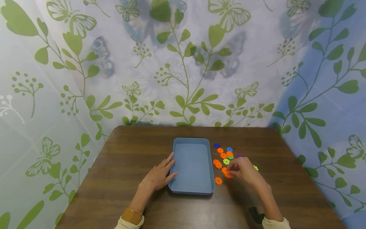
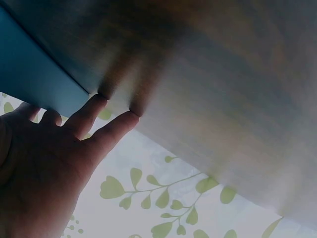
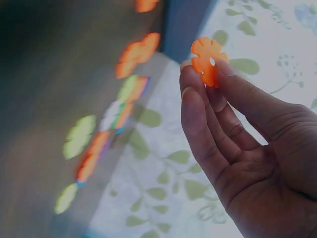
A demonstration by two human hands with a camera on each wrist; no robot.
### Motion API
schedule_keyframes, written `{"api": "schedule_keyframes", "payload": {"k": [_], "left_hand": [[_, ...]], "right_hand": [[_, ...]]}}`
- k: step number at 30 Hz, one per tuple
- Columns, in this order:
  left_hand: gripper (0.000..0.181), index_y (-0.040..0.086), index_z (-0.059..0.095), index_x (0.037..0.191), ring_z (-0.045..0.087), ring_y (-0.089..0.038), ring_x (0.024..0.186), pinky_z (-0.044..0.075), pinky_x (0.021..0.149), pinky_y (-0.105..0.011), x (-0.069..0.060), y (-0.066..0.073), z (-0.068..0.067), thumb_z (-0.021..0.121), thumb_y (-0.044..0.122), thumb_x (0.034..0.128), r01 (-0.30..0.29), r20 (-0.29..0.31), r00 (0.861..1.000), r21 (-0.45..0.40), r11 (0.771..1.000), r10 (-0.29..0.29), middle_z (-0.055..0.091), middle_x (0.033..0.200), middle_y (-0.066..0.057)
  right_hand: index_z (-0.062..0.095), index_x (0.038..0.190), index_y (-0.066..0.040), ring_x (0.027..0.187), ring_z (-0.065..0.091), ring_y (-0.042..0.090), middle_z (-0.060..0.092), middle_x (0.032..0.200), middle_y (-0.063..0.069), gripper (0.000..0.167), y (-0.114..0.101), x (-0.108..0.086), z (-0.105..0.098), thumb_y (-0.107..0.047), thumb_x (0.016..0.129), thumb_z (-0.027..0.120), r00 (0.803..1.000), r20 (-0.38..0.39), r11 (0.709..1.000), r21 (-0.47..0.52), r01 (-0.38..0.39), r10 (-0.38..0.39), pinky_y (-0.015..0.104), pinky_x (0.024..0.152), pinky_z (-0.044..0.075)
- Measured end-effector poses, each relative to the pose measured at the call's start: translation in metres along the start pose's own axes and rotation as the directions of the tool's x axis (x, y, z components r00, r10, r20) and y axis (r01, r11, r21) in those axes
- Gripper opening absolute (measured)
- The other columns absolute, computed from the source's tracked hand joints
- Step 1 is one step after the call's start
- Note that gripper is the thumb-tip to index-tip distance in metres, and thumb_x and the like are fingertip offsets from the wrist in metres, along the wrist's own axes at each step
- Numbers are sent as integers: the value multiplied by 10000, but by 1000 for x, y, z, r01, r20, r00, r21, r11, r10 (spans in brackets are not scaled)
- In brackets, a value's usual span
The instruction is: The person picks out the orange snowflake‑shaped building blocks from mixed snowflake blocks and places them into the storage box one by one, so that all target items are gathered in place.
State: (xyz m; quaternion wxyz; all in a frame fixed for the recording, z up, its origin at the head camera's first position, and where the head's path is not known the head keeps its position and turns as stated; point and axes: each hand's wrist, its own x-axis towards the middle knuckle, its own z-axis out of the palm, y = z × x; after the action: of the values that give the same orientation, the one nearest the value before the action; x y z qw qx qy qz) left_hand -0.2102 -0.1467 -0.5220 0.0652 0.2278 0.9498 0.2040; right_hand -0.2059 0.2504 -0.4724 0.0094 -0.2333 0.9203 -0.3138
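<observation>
A blue-grey tray [image 1: 191, 167] lies on the table, its bottom bare. My left hand [image 1: 157, 176] rests at its left edge with fingers spread; in the left wrist view that hand [image 2: 54, 153] touches the tray [image 2: 34, 69] and the table. My right hand [image 1: 248, 173] is right of the tray, over the scattered discs. Between thumb and fingertips the right hand [image 3: 247, 129] pinches an orange flower-shaped disc [image 3: 207, 59]. Near it lie more orange discs [image 1: 218, 181], yellow-green ones [image 1: 226, 161] and blue ones [image 1: 229, 149].
The brown wooden table [image 1: 134, 143] reaches back to a hanging cloth [image 1: 114, 89] with leaves and butterflies. A dark blue disc [image 1: 217, 145] lies near the tray's back right corner. A small dark item [image 1: 256, 215] is beside my right forearm.
</observation>
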Motion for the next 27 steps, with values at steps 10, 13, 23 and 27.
{"api": "schedule_keyframes", "payload": {"k": [10,13,23,27], "left_hand": [[666,109,413,1672,413,-457,1544,374,1137,-779,0,-3,3,597,422,1114,5,-1,1000,18,1000,-5,197,1808,-41],[667,114,412,1673,415,-454,1544,377,1139,-773,-1,-2,3,597,425,1113,10,1,1000,23,1000,-10,197,1808,-40],[671,115,406,1676,417,-438,1547,391,1138,-760,0,0,0,591,434,1115,12,5,1000,36,999,-12,190,1809,-47],[672,124,407,1676,419,-422,1551,399,1143,-746,1,1,0,590,444,1114,18,-1,1000,49,999,-18,187,1811,-41]], "right_hand": [[797,883,-48,659,703,106,757,798,-20,100,-32,44,-5,40,895,844,992,70,992,76,98,-104,236,655,600],[798,883,-39,672,720,135,771,808,-1,89,-36,56,-2,38,905,835,989,86,988,106,114,-123,241,669,603],[802,903,-3,726,723,132,788,838,31,50,-55,100,8,37,931,812,981,108,980,132,147,-162,262,685,608],[807,911,-19,713,718,154,789,843,52,77,-58,118,14,54,935,799,980,97,979,126,162,-175,292,679,609]]}}
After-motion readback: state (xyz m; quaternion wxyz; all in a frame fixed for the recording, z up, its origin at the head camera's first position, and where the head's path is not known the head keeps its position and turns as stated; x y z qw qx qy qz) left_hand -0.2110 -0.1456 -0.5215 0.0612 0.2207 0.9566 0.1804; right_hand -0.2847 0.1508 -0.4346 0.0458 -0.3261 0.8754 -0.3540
